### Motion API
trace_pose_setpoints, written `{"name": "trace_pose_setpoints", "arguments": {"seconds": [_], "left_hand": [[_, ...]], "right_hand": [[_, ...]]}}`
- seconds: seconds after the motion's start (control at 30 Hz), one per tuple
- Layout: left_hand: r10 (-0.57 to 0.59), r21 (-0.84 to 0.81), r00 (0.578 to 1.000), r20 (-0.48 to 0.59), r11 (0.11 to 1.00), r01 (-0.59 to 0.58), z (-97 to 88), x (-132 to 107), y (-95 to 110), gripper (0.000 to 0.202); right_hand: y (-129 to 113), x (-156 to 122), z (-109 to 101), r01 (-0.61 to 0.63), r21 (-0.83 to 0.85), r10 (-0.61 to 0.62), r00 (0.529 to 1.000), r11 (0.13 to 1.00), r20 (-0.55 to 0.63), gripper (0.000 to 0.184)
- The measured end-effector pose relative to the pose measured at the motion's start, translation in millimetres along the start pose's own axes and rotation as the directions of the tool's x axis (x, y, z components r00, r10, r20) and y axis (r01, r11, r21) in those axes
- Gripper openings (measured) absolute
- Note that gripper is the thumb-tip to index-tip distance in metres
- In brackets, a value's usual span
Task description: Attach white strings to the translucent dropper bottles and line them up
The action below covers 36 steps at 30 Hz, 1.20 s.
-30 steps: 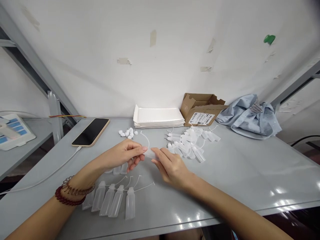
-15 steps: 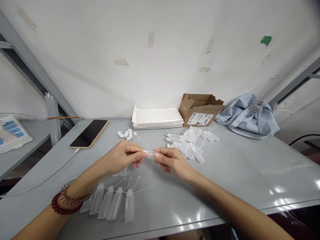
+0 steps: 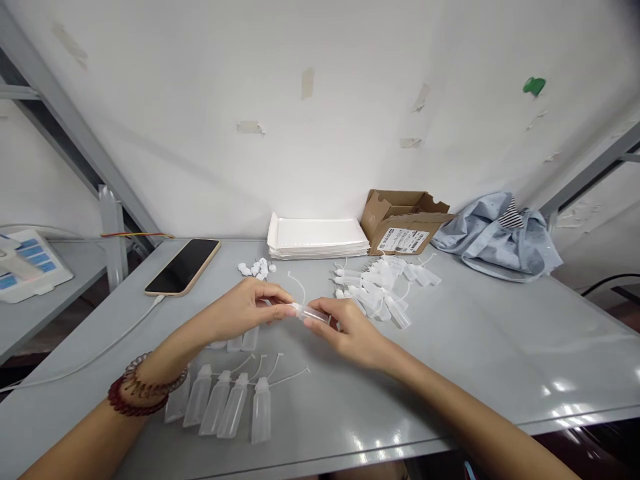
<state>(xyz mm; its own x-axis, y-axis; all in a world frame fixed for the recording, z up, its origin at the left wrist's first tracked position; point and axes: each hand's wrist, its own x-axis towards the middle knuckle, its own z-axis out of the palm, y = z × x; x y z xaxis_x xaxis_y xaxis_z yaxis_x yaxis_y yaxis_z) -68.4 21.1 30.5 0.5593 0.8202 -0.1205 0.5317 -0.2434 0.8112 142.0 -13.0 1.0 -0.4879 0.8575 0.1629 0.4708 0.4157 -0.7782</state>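
Note:
Just above the grey table [image 3: 450,360], my left hand [image 3: 245,308] and my right hand [image 3: 345,330] meet at a small clear plastic bottle [image 3: 313,313]. My right hand's fingers wrap round its body. My left hand's fingertips pinch its neck end, from which a thin white tube [image 3: 299,285] curves upward. Several flat clear bottles with thin tubes [image 3: 225,403] lie in a row close to my left wrist. A loose heap of the same bottles [image 3: 380,290] sits beyond my right hand. Small white caps [image 3: 257,268] are scattered past my left hand.
A phone [image 3: 183,267] on a white cable lies at the far left of the table. Against the wall are a stack of white trays [image 3: 317,237], an open cardboard box [image 3: 405,223] and a crumpled blue cloth [image 3: 500,233]. A side shelf [image 3: 30,267] stands at left.
My right hand went from lying near the bottle with fingers out to gripping its body. Both hands stayed close together over the same spot on the table.

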Motion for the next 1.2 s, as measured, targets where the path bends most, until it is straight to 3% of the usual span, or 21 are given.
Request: {"name": "trace_pose_setpoints", "arguments": {"seconds": [0.07, 0.13, 0.23, 0.3, 0.4, 0.47, 0.63, 0.77, 0.87, 1.03, 1.13, 1.2], "left_hand": [[-0.022, 0.084, 0.998, -0.062, 0.996, 0.027, -7.7, 3, -8, 0.032], [-0.032, 0.216, 0.980, -0.197, 0.974, 0.075, -18.6, 7, -21, 0.033], [0.000, 0.427, 0.903, -0.430, 0.881, 0.203, -37.7, 12, -44, 0.029], [-0.002, 0.461, 0.864, -0.503, 0.846, 0.270, -49.0, 14, -57, 0.028], [-0.012, 0.466, 0.856, -0.517, 0.835, 0.293, -58.1, 15, -70, 0.031], [-0.008, 0.476, 0.871, -0.491, 0.835, 0.276, -58.4, 15, -76, 0.034], [0.040, 0.518, 0.911, -0.410, 0.832, 0.197, -50.6, 18, -84, 0.041], [0.038, 0.561, 0.920, -0.390, 0.803, 0.204, -48.6, 20, -86, 0.037], [0.014, 0.571, 0.921, -0.389, 0.788, 0.229, -49.0, 19, -84, 0.033], [-0.044, 0.578, 0.933, -0.357, 0.774, 0.258, -46.9, 17, -75, 0.024], [-0.066, 0.585, 0.939, -0.336, 0.767, 0.263, -45.3, 15, -71, 0.020], [-0.076, 0.588, 0.941, -0.330, 0.763, 0.268, -44.6, 14, -70, 0.018]], "right_hand": [[3, 1, -4, 0.034, -0.183, -0.052, 0.995, 0.983, -0.091, 0.020], [8, 3, -12, 0.015, -0.344, -0.088, 0.976, 0.939, -0.198, 0.021], [14, 7, -27, -0.120, -0.542, -0.075, 0.943, 0.832, -0.325, 0.022], [17, 8, -37, -0.268, -0.641, -0.012, 0.918, 0.720, -0.397, 0.022], [21, 8, -47, -0.452, -0.708, 0.095, 0.871, 0.543, -0.482, 0.025], [23, 7, -50, -0.509, -0.718, 0.125, 0.846, 0.475, -0.518, 0.026], [25, 6, -51, -0.570, -0.697, 0.189, 0.815, 0.436, -0.548, 0.029], [27, 5, -51, -0.584, -0.698, 0.227, 0.809, 0.415, -0.542, 0.029], [32, 4, -51, -0.567, -0.702, 0.191, 0.818, 0.432, -0.543, 0.025], [32, 4, -39, -0.414, -0.647, -0.004, 0.841, 0.640, -0.542, 0.013], [11, 1, -18, -0.152, -0.624, -0.083, 0.940, 0.767, -0.331, 0.013], [-7, -5, 2, 0.116, -0.420, -0.137, 0.990, 0.900, -0.022, 0.018]]}}
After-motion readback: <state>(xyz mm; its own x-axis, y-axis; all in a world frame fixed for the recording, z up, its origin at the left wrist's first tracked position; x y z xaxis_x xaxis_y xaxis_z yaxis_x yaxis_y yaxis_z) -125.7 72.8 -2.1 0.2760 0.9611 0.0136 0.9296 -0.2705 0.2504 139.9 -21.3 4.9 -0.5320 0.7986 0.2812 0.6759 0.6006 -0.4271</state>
